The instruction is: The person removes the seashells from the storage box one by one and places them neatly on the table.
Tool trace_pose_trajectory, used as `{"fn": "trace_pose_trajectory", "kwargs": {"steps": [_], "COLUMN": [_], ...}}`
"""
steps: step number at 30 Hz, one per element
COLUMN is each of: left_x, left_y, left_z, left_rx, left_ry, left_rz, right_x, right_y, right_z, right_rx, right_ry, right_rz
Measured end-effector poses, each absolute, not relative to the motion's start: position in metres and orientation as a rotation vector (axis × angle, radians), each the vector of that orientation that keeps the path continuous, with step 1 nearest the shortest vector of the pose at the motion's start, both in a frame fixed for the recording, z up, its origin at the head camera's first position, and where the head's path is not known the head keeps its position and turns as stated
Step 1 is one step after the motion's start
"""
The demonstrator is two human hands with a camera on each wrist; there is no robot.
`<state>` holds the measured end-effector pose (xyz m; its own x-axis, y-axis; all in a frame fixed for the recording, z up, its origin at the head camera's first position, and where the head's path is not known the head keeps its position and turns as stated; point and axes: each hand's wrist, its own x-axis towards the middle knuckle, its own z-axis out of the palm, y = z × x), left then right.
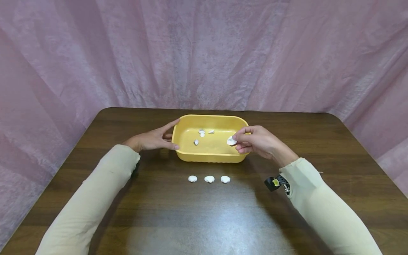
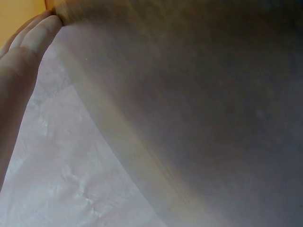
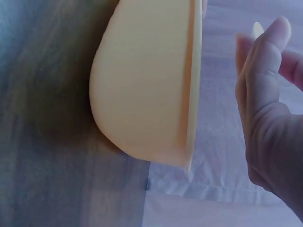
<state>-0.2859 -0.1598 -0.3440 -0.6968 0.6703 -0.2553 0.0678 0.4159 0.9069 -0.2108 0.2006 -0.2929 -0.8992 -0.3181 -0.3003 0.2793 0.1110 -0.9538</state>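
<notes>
A yellow plastic basin (image 1: 210, 158) stands on the table with several small white seashells (image 1: 196, 142) inside it. At its left end is my left hand (image 1: 154, 139), thumb and fingers spread and touching the wall and rim near the corners. Those fingers (image 2: 40, 35) look straight in the left wrist view. Over the basin's right end, my right hand (image 1: 259, 141) pinches a white seashell (image 1: 231, 141) between thumb and fingers. In the right wrist view only the edge of this seashell (image 3: 257, 30) shows, above the rim level and apart from the basin wall.
Three white seashells, a left one (image 1: 192, 179), a middle one (image 1: 209, 179) and a right one (image 1: 225, 179), lie in a row in front of the basin. The brown wooden table (image 1: 191, 219) ends at a pink curtain (image 1: 204, 53) behind.
</notes>
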Motion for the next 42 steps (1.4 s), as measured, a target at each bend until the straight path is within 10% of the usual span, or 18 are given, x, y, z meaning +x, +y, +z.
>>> {"fn": "trace_pose_trajectory", "kwargs": {"steps": [42], "left_x": [-0.289], "left_y": [-0.159], "left_z": [-0.346], "left_rx": [0.61], "left_ry": [2.119], "left_rz": [1.263], "right_x": [-0.157], "right_y": [0.238], "right_z": [-0.35], "right_rx": [-0.125], "right_ry": [1.953], "right_rz": [-1.68]}}
